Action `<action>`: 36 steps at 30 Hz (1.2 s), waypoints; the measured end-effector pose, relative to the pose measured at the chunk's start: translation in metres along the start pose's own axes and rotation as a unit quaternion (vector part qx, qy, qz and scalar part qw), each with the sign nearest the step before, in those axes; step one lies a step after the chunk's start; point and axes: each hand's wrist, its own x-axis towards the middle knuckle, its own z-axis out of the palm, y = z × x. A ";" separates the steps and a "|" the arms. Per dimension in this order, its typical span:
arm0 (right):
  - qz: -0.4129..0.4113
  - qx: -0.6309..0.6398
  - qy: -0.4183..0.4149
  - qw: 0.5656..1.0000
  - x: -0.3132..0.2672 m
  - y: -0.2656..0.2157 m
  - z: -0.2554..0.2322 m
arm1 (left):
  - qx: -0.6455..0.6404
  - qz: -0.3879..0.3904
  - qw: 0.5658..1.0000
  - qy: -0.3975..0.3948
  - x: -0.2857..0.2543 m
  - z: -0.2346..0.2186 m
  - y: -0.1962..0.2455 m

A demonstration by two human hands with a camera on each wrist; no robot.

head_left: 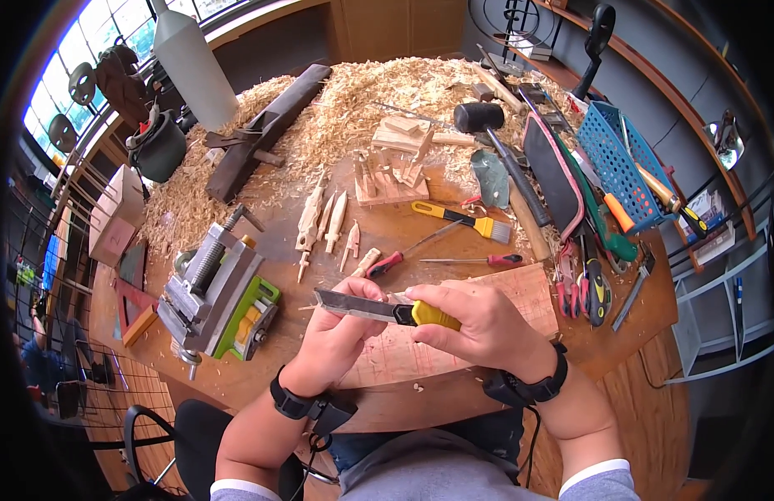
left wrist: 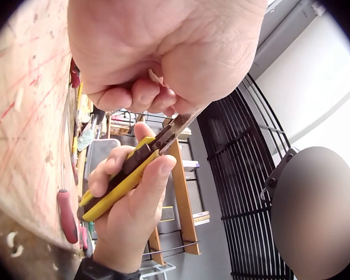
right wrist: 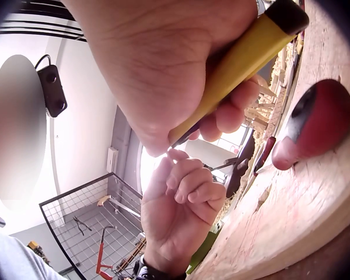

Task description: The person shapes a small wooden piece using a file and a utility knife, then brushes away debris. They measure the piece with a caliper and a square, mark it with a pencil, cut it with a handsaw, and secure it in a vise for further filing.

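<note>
My right hand [head_left: 487, 321] grips a yellow and black utility knife [left wrist: 125, 175], its blade [head_left: 353, 306] out and pointing left. That blade passes across the fingers of my left hand [head_left: 337, 334] in the head view. The left fingers are curled in, and a small pale piece of wood [left wrist: 156, 77] shows between them; most of it is hidden by the hand. Under both hands lies a flat wooden board [head_left: 512, 292] with red lines. Beyond them are carved wooden figures [head_left: 310, 221] and a red-handled screwdriver [head_left: 504, 260].
A vise [head_left: 207, 292] with a green base stands at left. Wood shavings [head_left: 370, 92] cover the back, around a dark wooden plane [head_left: 270, 134]. A yellow brush [head_left: 491, 229], a black mallet [head_left: 479, 118] and a blue basket [head_left: 612, 159] of tools are at right.
</note>
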 end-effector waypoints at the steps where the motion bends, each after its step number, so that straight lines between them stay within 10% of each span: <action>1: -0.004 -0.008 -0.002 1.000 0.000 0.001 0.001 | 0.007 -0.003 1.000 0.002 -0.001 0.000 0.001; 33: 0.020 -0.058 0.029 0.998 0.008 0.011 0.004 | -0.064 0.006 0.998 0.019 0.002 -0.007 -0.003; 36: 0.159 -0.051 0.173 0.970 0.006 0.030 -0.023 | -0.074 0.062 0.992 -0.079 -0.001 -0.002 0.003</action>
